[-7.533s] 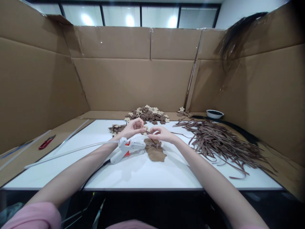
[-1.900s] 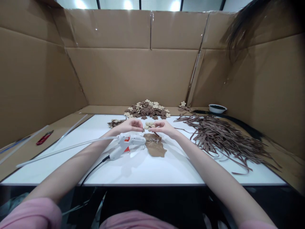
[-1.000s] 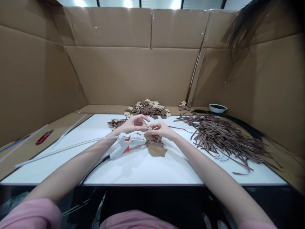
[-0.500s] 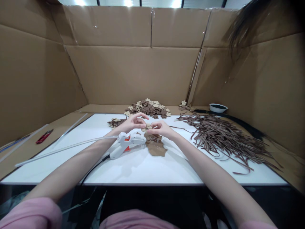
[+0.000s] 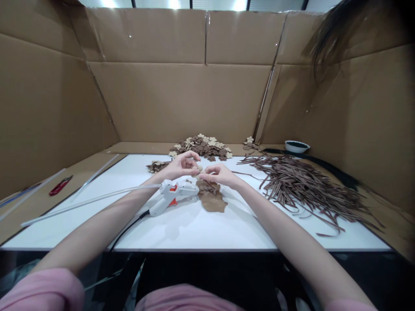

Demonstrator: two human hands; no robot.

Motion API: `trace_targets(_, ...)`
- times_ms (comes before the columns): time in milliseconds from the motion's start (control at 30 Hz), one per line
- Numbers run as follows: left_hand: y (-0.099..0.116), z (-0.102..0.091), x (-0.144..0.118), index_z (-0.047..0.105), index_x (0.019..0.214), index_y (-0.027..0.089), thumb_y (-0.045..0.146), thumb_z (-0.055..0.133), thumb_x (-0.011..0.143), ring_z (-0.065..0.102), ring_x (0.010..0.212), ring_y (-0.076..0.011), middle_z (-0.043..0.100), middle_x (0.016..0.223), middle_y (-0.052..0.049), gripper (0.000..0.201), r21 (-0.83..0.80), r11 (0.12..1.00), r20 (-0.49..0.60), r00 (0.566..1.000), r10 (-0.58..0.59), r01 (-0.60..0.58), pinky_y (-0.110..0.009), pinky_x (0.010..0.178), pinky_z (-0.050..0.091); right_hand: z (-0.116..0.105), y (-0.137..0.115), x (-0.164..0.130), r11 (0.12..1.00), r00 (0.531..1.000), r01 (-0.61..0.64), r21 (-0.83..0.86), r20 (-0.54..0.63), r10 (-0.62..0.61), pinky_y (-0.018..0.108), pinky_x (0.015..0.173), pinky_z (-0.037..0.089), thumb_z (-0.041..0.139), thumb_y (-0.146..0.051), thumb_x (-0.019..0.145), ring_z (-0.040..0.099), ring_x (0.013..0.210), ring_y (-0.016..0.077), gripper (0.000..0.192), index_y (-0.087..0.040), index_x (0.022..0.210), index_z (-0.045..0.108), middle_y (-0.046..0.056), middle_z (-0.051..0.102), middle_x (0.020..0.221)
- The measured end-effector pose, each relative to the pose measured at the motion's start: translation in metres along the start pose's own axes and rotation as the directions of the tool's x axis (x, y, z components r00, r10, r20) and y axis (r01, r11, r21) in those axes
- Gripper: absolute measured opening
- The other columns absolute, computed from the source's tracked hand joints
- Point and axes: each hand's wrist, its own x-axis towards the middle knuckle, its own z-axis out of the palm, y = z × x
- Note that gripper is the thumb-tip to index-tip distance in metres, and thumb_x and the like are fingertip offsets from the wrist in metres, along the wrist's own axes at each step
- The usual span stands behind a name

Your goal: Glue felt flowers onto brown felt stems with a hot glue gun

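Both the left hand [image 5: 181,166] and the right hand [image 5: 218,174] pinch one small cream flower [image 5: 199,172]; keep fingertips light, above the brown pieces [image 5: 210,196].

table top [image 5: 201,229]: smooth white laminate, slight sheen
glue gun [image 5: 175,195]: glossy white plastic, orange trigger
strips [image 5: 301,185]: matt brown, felt-like
walls [image 5: 168,99]: matt corrugated cardboard
bowl [image 5: 297,146]: glossy white, looks ceramic
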Motion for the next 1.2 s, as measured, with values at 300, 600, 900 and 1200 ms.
trace_targets(300,-0.001,-0.002,0.001,0.05,0.1,0.016,0.024,0.079,0.069,0.061,0.063,-0.0116,0.064,0.072,0.0,0.043,-0.001,1.0,-0.016,1.0,0.025,-0.025,-0.023,0.061,0.047,-0.002,-0.001,0.003,1.0,0.998,-0.002,0.021,-0.065,0.004,0.026,0.061,0.041,0.055,-0.059,0.08,0.054,0.068,0.0158,0.05,-0.013,0.071,0.071,0.005,0.065,0.067)
trace_targets(600,0.0,-0.002,0.001,0.051,0.1,0.015,0.023,0.079,0.068,0.061,0.063,-0.0115,0.064,0.073,-0.001,0.043,0.0,0.999,-0.042,0.998,0.038,-0.038,-0.024,0.062,0.048,0.002,0.003,0.001,0.999,0.999,0.036,0.041,0.009,-0.036,0.023,0.049,0.03,0.061,-0.056,0.078,0.042,0.052,0.0094,0.044,-0.013,0.069,0.067,0.0,0.053,0.058)
trace_targets(900,-0.002,-0.001,0.001,0.05,0.097,0.016,0.024,0.078,0.07,0.06,0.065,-0.0103,0.063,0.077,-0.002,0.039,0.005,0.997,-0.06,0.995,0.077,-0.077,-0.024,0.063,0.048,0.001,0.007,0.003,0.999,0.999,0.044,0.028,0.011,-0.044,0.023,0.051,0.034,0.062,-0.056,0.077,0.045,0.056,0.011,0.044,-0.013,0.074,0.07,0.001,0.057,0.06)
trace_targets(1200,-0.002,0.01,0.001,0.049,0.09,0.016,0.023,0.08,0.067,0.059,0.064,-0.0102,0.059,0.072,0.002,0.039,-0.04,0.997,-0.068,0.996,0.063,-0.065,-0.023,0.062,0.047,0.004,0.004,0.005,0.996,0.994,0.075,0.041,-0.077,-0.072,0.022,0.056,0.041,0.067,-0.045,0.073,0.051,0.06,0.0113,0.033,-0.013,0.073,0.068,0.003,0.063,0.069)
